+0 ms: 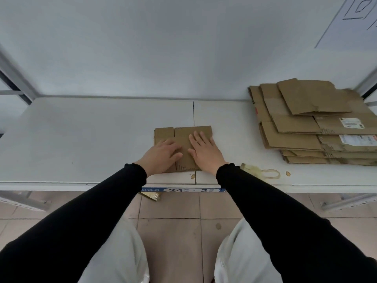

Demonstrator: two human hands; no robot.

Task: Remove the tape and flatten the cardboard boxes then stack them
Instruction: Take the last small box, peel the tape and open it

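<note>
A small flattened cardboard box (181,135) lies on the white table (81,135), near its front edge at the middle. My left hand (161,155) rests palm down on the box's left part, fingers slightly curled. My right hand (204,152) lies flat on its right part with fingers spread. Neither hand grips anything. A stack of several flattened cardboard boxes (312,123) sits at the table's right end, some with white shipping labels. A crumpled strip of removed clear tape (259,172) lies on the table just right of my right wrist.
A white wall (183,48) stands behind the table. A seam splits the tabletop at the middle. A blue-and-white label (183,189) marks the front edge. A crumpled tape scrap (151,196) lies on the tiled floor under the table. Metal shelf posts stand at both sides.
</note>
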